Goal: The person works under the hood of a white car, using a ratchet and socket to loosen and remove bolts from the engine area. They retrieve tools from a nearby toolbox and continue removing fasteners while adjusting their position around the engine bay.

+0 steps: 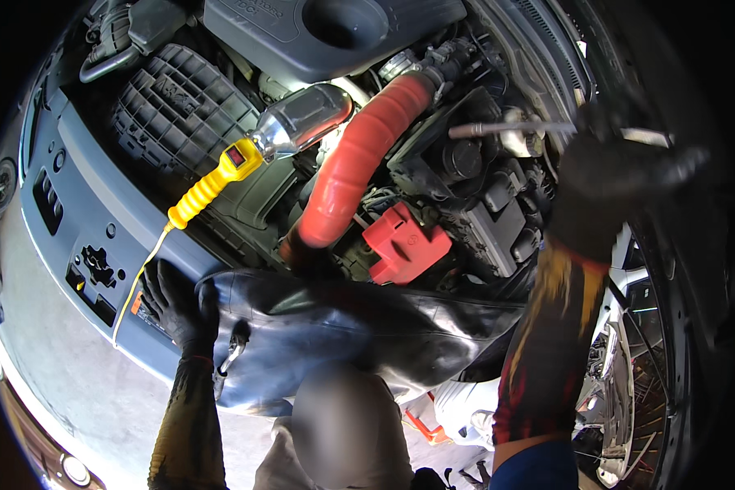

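Note:
My left hand [175, 306], in a black glove, lies on the blue-grey front panel [98, 196] of a car, fingers stretched out. Raised at the right, my gloved right hand [600, 184] is closed around a long metal rod [514, 128]. The rod points left over the engine bay, apart from the parts below; its kind is blurred. A yellow-handled work light [220, 180] lies across the bay, its lamp against an orange-red ribbed hose [363, 159]. Beneath the rod are a black round cap [461, 158] and a red plastic cover [407, 243].
A shiny black protective cover [343, 327] drapes over the near edge of the bay, with a ratchet-like tool [233, 351] on it. The light's thin cord [143, 273] hangs down the front panel. A dark engine cover [327, 33] sits at the far side.

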A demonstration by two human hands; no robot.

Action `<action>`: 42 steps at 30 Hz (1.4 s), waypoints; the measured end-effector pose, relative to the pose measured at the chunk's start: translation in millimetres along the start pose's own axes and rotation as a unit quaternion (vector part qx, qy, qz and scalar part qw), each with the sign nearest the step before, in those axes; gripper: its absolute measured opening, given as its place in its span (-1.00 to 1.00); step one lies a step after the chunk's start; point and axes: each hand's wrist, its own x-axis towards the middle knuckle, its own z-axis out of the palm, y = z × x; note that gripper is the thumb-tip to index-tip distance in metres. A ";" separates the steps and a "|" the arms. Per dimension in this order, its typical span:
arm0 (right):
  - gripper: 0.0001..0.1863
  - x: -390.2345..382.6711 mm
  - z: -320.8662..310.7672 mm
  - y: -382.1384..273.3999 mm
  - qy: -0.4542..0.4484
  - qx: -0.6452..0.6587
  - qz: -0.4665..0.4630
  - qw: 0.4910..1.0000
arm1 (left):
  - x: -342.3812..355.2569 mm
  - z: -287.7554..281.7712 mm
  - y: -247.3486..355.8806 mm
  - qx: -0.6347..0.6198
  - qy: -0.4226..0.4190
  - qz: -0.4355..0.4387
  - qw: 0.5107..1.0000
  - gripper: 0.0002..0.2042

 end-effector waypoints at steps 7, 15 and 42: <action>-0.19 78.4 39.5 42.5 -0.165 -0.011 0.036 0.986 | -1.4 -2.5 0.4 0.012 -0.017 -0.019 1.000 0.01; 0.12 107.6 56.8 112.1 -0.004 -0.229 0.011 0.973 | -0.3 -6.2 2.9 0.007 -0.030 -0.033 0.999 0.02; -0.41 166.0 61.8 160.7 -0.050 -0.287 0.059 0.955 | 1.1 -8.9 7.1 0.012 -0.043 -0.058 0.997 0.04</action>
